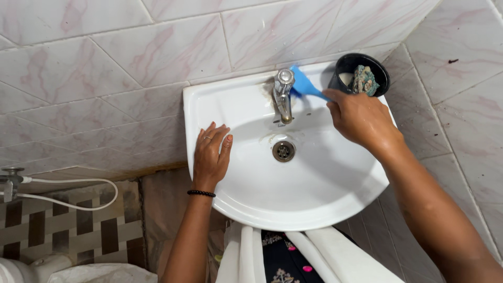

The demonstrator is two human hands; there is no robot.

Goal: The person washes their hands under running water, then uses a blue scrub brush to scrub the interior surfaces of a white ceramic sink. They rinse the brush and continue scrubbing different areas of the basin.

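A white wall-mounted sink (335, 183) fills the middle of the head view, with a metal tap (283, 94) at its back and a round drain (283, 151) below it. My right hand (359, 118) grips a blue brush (304, 85) whose head presses against the right side of the tap. My left hand (211, 154) rests flat on the sink's left rim, fingers slightly apart, holding nothing. A black bead bracelet (201, 193) circles that wrist.
A black tub (343, 65) holding a scrub cloth (364, 79) stands on the sink's back right corner. Pink-veined wall tiles (131, 57) surround the sink. A white hose (68, 202) and a small valve (10, 181) sit at the far left.
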